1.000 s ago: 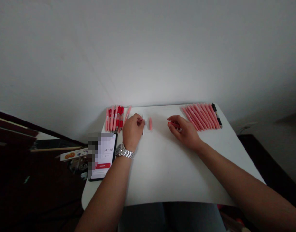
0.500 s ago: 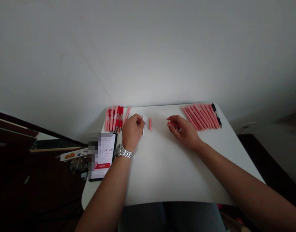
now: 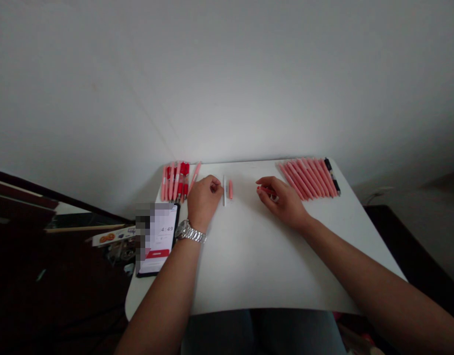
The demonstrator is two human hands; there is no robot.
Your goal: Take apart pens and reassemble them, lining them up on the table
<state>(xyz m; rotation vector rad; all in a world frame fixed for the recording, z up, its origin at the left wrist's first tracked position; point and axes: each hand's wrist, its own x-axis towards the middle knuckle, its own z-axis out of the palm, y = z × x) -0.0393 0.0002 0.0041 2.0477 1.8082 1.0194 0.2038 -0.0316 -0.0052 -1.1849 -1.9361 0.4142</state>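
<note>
**Pinching a pink piece beside a white stick and a short barrel**

In the head view, we are working with both hands over the white tabletop [image 3: 249, 266]. Our right hand [image 3: 284, 204] is curling inward, thumb and fingers pinching a small pink piece with a red end [image 3: 264, 190]. Our left hand [image 3: 204, 199] is bending at the wrist, thumb and fingertips sitting close together; we cannot tell whether they are gripping anything. Just beside them, a thin white stick [image 3: 224, 195] is lying upright in the view, and a short pink barrel [image 3: 230, 190] is lying next to it, on the side toward our right hand.

On our left, a bunch of pink and red pens [image 3: 175, 183] is lying near the far edge, with a lone pink pen [image 3: 195, 176] slanting alongside. A phone [image 3: 162, 241] is resting nearer us, by the watch [image 3: 190, 231] on our left wrist. On our right, a row of pink pens [image 3: 308, 178] is slanting side by side, with a black pen [image 3: 332, 177] at its outer end.

By our judgement, we are handling light, fairly stiff plastic. The barrel is looking smooth and apt to roll, so its middle is offering the best hold. The stick is seeming slimmer and easier to bend; a gentle fingertip pinch around mid-length is suiting it.
</note>
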